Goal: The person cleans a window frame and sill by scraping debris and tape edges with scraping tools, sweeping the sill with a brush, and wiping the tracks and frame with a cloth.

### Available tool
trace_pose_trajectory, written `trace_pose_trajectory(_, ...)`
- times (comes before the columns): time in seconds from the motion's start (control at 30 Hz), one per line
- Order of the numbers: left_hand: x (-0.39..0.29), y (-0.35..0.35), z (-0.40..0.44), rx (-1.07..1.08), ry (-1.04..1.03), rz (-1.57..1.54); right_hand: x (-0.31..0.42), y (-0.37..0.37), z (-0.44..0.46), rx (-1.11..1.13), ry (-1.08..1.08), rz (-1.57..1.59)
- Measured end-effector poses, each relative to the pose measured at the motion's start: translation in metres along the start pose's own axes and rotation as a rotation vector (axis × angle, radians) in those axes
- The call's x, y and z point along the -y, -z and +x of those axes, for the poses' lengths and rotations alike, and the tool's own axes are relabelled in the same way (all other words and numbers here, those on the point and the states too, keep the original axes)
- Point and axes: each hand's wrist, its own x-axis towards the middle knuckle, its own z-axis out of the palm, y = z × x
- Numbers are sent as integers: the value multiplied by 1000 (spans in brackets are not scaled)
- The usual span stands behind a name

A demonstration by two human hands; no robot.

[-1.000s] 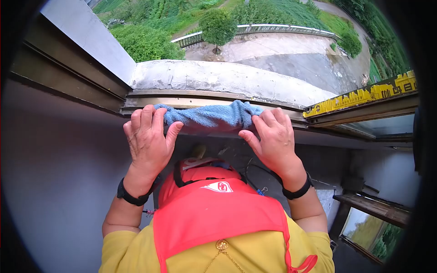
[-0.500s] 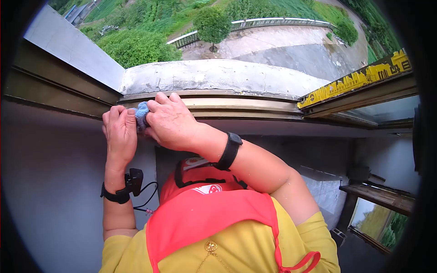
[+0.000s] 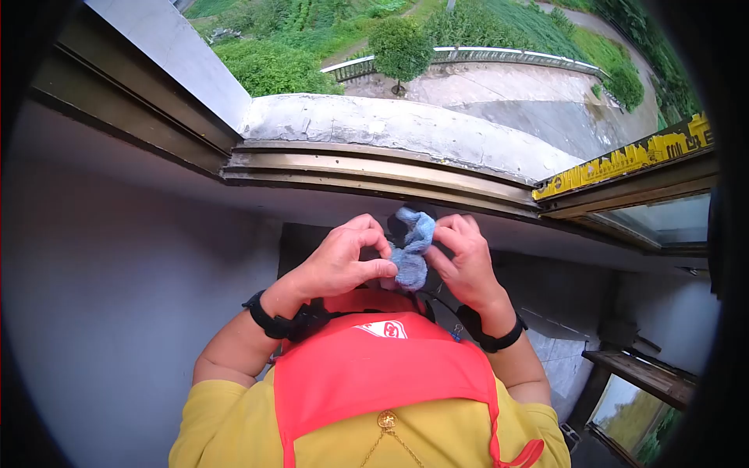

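Observation:
A crumpled blue cloth point(image 3: 411, 265) hangs between my two hands, in front of my chest and below the window frame. My left hand point(image 3: 347, 257) pinches its left side between thumb and fingers. On the other side, my right hand point(image 3: 466, 260) has its fingers closed on the cloth's right edge. A dark patch shows on or behind the top of the cloth; I cannot make out which. Just beyond the hands runs the metal window track point(image 3: 374, 173), which neither hand touches.
Outside the track lies a worn white sill point(image 3: 390, 129). At right stands a window sash point(image 3: 624, 195) with torn yellow tape point(image 3: 632, 160). The brown frame point(image 3: 148, 101) rises at left. A wooden-edged opening point(image 3: 640, 374) shows at lower right.
Both hands have left the track's left corner and come back toward my body and to the right, bringing the cloth. They are now farther apart, with the cloth opened out more between them.

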Motion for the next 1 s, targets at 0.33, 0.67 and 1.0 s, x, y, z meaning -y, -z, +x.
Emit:
trace_pose_trajectory(0.33,40,-57,28,-94,13,666,-78,23,-107,-272,-565,-374)
trace_pose_trajectory(0.67,-35,-42,14,-253,-215,96,3,97,-73,-808,23,-407)
trace_pose_trajectory(1.0,-25,-25,26,-384,-316,-199,-18,44,-37,-595,-317,-854)
